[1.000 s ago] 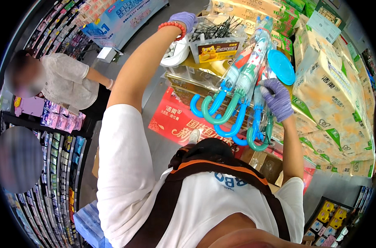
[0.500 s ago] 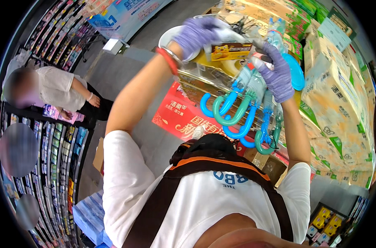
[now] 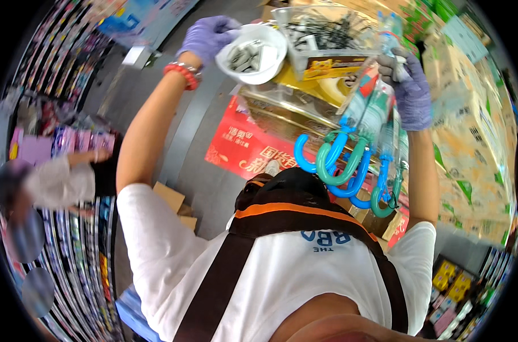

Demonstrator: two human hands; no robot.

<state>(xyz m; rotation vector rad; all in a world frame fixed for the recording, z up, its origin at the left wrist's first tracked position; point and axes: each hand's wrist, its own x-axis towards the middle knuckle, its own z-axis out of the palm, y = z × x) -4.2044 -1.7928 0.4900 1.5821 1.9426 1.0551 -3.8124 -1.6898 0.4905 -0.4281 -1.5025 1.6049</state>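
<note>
My left hand (image 3: 208, 41), in a purple glove, is beside the rim of a white bowl (image 3: 224, 67) holding small white and grey pieces (image 3: 247, 57). Its fingers are pinched, with a whitish bit at the tips that I cannot make out. My right hand (image 3: 411, 91), also gloved, curls its grey fingertips around something small and white by the upper ends of several clear umbrellas (image 3: 378, 105). Their blue and green hooked handles (image 3: 327, 162) hang toward me. Between the hands stands a clear plastic tub (image 3: 333, 61) full of black cords and white bits.
Bowl and tub rest on gold cartons (image 3: 281, 105), above a red printed board (image 3: 233, 142). Wrapped packs (image 3: 464, 131) are stacked at the right. Stocked shelves (image 3: 70, 262) line the left, where a person (image 3: 65, 179) stands. An open cardboard box (image 3: 170, 199) sits on the floor.
My left hand has swung left from over the tub to beyond the bowl, uncovering both. My right hand has shifted slightly right, still near the umbrellas. The person at left appears lower in view.
</note>
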